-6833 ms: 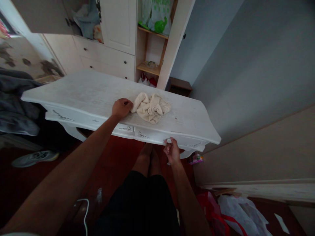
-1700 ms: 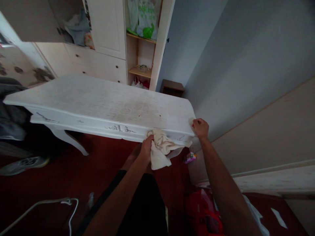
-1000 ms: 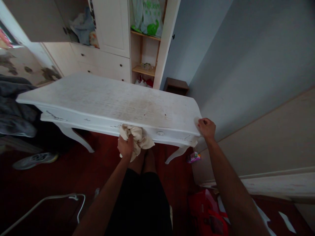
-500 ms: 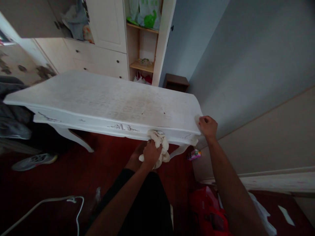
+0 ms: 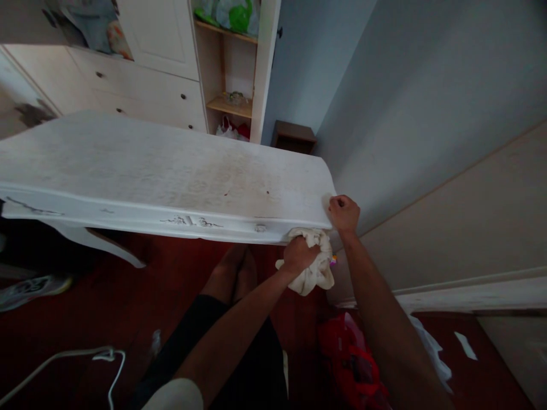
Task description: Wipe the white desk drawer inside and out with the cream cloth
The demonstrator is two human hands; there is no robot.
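A crumpled cream cloth (image 5: 318, 267) is gripped in my left hand (image 5: 299, 254), its fingers closed round it. The cloth presses against the front face of a white table (image 5: 171, 165), near the right end, and its lower folds hang below the table's edge. My right hand (image 5: 344, 213) is curled into a fist at the table's right front corner, touching the edge; nothing shows in it. Brownish smudges and two small dark specks mark the tabletop. Along the front run carved ornaments (image 5: 191, 221) and a round knob (image 5: 260, 228), left of the cloth.
Behind the table stand a white cabinet (image 5: 158, 85) and open shelves with plastic bags (image 5: 237, 16). A small brown box-like unit (image 5: 294, 136) sits by the grey wall. On the red floor are a red bag (image 5: 348, 359), a white cable (image 5: 64, 354) and a shoe (image 5: 34, 290).
My left hand has moved the cloth rightward along the table front, away from the knob, which now shows. My right fist stays at the corner. The view has shifted to the right.
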